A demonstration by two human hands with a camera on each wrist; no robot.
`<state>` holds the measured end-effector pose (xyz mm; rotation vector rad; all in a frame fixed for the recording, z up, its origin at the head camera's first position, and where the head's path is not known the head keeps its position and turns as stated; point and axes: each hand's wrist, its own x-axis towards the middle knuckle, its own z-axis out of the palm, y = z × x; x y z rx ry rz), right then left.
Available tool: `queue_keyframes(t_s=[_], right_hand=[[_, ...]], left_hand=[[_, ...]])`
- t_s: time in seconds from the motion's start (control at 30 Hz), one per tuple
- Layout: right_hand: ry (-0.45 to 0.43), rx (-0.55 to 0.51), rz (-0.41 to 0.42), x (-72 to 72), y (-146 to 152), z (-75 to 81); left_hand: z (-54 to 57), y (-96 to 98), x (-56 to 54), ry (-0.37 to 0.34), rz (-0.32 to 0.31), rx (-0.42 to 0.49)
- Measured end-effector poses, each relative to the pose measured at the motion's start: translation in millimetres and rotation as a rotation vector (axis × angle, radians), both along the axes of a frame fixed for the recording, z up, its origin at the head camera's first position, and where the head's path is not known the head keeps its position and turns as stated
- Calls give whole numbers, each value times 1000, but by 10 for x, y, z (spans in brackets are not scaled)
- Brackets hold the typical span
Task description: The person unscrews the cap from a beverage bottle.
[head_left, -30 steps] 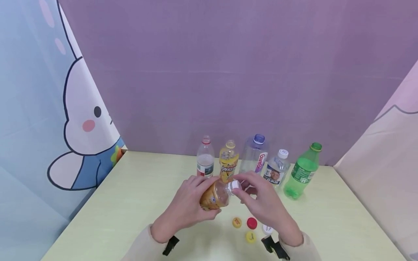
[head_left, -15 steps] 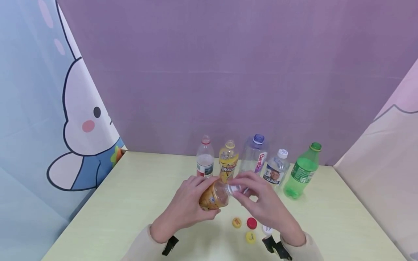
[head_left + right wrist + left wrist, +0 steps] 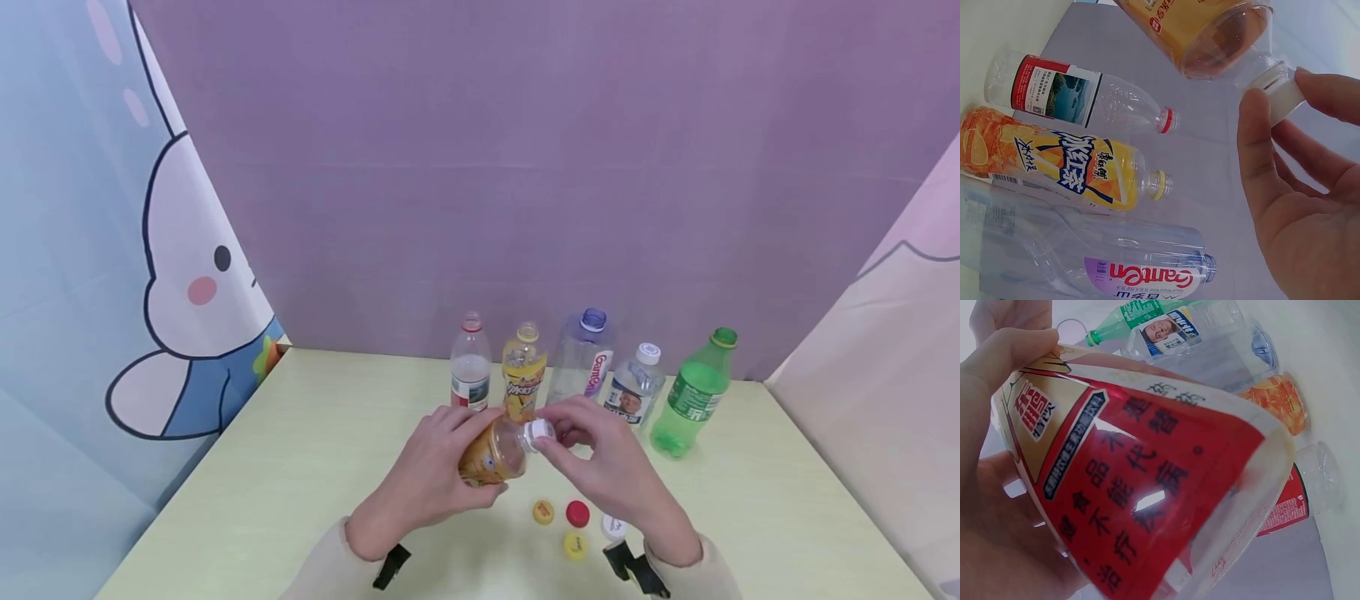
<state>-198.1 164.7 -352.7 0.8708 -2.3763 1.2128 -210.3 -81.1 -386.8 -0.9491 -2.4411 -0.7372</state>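
My left hand [image 3: 431, 471] grips a clear bottle with an orange-brown label [image 3: 487, 454] around its body. The bottle is tilted, its neck pointing right; up close in the left wrist view its label [image 3: 1147, 487] shows a large red panel. On the neck sits a white cap [image 3: 1282, 97], pinched between thumb and index finger of my right hand [image 3: 600, 450]. Below the hands lie a red cap [image 3: 577, 513], an orange cap [image 3: 543, 512], a yellow cap [image 3: 575, 546] and a white cap [image 3: 612, 527], partly behind my right wrist.
Behind my hands stand a red-ringed bottle [image 3: 471, 367], a yellow-labelled tea bottle [image 3: 523, 375], a large bluish bottle [image 3: 581, 358], a white-capped bottle [image 3: 636, 387] and a green bottle [image 3: 692, 396]. A purple cloth [image 3: 525, 167] hangs behind the pale table [image 3: 315, 442].
My right fingers have shifted around the white cap, covering more of it half a second ago and less now. The left hand and the bottle stay nearly still.
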Motion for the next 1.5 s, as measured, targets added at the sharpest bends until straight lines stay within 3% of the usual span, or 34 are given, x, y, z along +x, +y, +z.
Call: queue_keyframes(t_s=[0.23,0.53,0.83,1.07,1.27,1.5], right_hand=[[13,6,58,-2,23,-9],[72,8,35,-15,4,-10],[-35,40,-14,4,15,23],[-65,38,11,20,19,42],[-51,8,39,10,19,23],[48,17,29,-6,20,10]], left_hand=[[-9,1,-7,2,2,-11],[-15,16,-12,19,-2,-13],[-21,13,-10,2,15,-12],[-18,8,-14,12,18,-23],[-14,5,-16,14,21,-23],[-20,3,-20,10,19,-27]])
